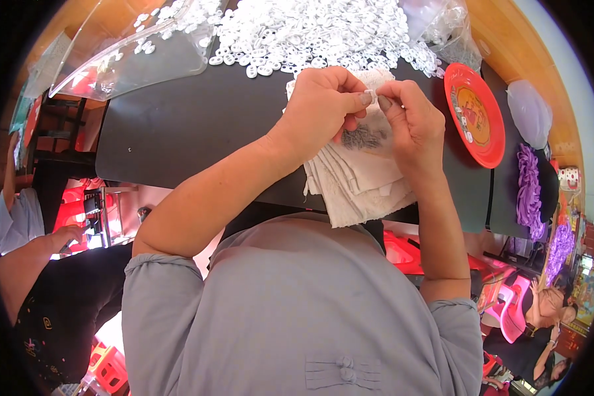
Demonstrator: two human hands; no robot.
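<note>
Between the fingertips of both hands is a small white plastic piece (372, 95). My left hand (323, 105) pinches it from the left, and my right hand (412, 122) pinches it from the right. Fingers partly cover the piece, so its full shape is hidden. Below them lies a folded white cloth (356, 195) with a dark grey smudge, reaching over the table's near edge. Just beyond my hands spreads a heap of small white oval pieces with holes (310, 33).
A red plate (454, 92) with a few white pieces stands right on the dark table (185, 125). Clear plastic (171, 63) holding white pieces lies far left; a plastic bag (442, 30) sits far right. Purple bundles (529, 191) are beyond. Other people sit at both sides.
</note>
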